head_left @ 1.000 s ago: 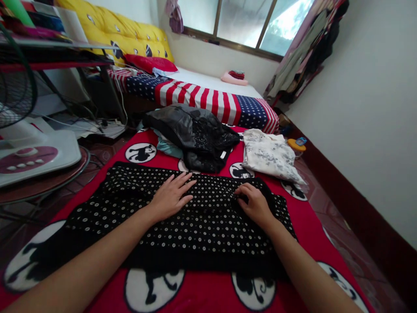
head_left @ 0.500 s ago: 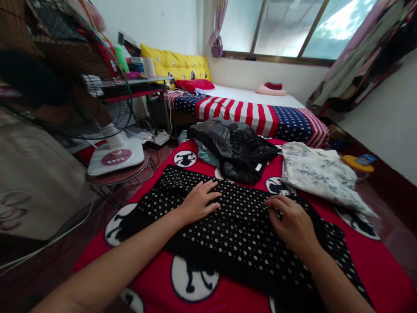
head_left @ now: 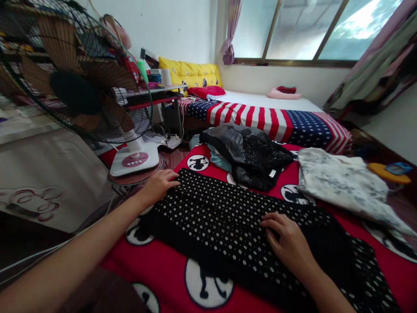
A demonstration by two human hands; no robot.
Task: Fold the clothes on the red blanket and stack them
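Black dotted garment (head_left: pixel 221 217) lies spread across the red blanket (head_left: pixel 169 269). It looks soft, light and limp, and is best taken by an edge or corner. Left hand (head_left: pixel 159 184) curls its fingers over its left end by the blanket's left edge, grip unclear. Right hand (head_left: pixel 288 243) rests flat on it, fingers loosely spread, holding nothing.
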